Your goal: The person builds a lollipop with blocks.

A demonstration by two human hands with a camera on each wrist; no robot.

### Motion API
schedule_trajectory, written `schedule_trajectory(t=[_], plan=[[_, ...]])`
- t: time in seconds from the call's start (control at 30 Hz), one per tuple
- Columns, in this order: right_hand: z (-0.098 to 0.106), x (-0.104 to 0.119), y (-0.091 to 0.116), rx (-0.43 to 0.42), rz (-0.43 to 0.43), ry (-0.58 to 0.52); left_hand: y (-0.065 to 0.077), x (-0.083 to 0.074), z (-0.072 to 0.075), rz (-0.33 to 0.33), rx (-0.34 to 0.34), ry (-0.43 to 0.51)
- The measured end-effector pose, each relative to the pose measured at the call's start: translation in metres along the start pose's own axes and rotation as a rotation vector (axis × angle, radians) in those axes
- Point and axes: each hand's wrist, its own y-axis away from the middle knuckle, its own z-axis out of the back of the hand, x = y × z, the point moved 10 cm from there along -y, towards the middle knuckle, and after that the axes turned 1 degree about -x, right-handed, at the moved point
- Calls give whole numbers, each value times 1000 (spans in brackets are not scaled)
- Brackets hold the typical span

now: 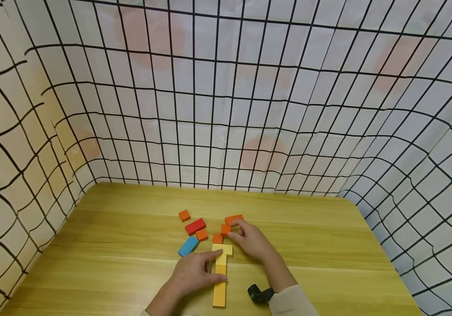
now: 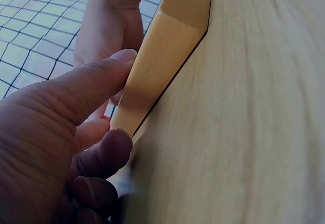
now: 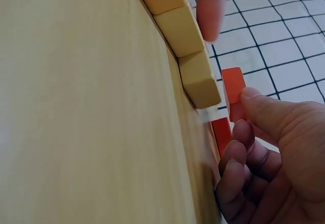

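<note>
A column of yellow blocks [image 1: 220, 295] lies on the table, with a pale yellow block [image 1: 227, 250] jutting right near its far end. My left hand [image 1: 188, 272] rests its thumb and extended index finger on this column; in the left wrist view the thumb touches the long yellow block [image 2: 161, 46]. My right hand [image 1: 251, 241] pinches a small orange block [image 1: 225, 230] between thumb and fingers. In the right wrist view the pinched block appears raised off the table. An orange-red block [image 1: 217, 238] sits at the column's far end. Just beyond the right fingers is another orange block [image 1: 234, 219].
Left of the column lie a blue block [image 1: 188, 246], a red block [image 1: 195, 226] and two orange blocks [image 1: 184, 215]. A small black object [image 1: 259, 294] is beside the right sleeve. Black netting [image 1: 226, 127] over pale cloth surrounds the wooden table [image 1: 111, 245].
</note>
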Motion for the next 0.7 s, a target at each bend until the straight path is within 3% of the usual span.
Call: schedule_trajectory(t=[0.7], plan=[[1,-10,10,23,-29,-37,-1,2,-3,9,18,-4]])
